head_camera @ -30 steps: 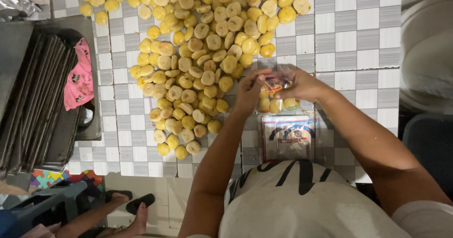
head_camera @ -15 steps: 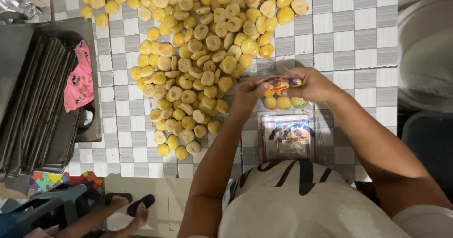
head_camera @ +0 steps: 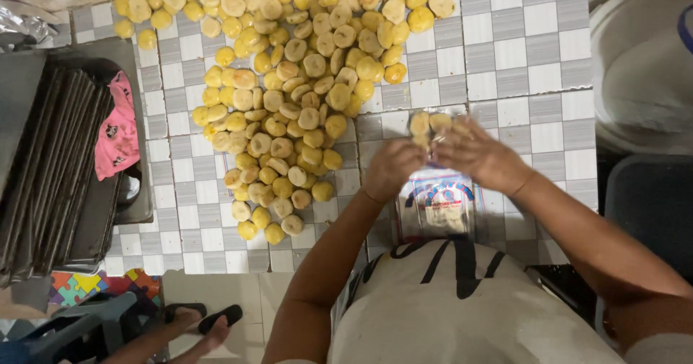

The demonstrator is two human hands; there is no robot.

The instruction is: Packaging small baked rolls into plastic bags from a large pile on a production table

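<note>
A big heap of small round yellow buns (head_camera: 296, 97) covers the grey-and-white tiled counter (head_camera: 534, 68). My left hand (head_camera: 393, 167) and my right hand (head_camera: 473, 151) meet over a clear printed plastic bag (head_camera: 440, 209) that lies flat at the counter's near edge. Both hands pinch the bag's top, where a few yellow buns (head_camera: 427, 123) sit between the fingers. The bag holds more buns, partly hidden by my wrists.
A stack of dark metal baking trays (head_camera: 50, 169) stands at the left with a pink cloth (head_camera: 118, 129) on it. A white tub (head_camera: 642, 61) sits at the right, a dark bin (head_camera: 650, 205) below it. Someone's feet in sandals (head_camera: 202, 321) show on the floor.
The bag's top and the buns in my hands have come up slightly farther from me; my hands have closed in tighter around the bag's opening.
</note>
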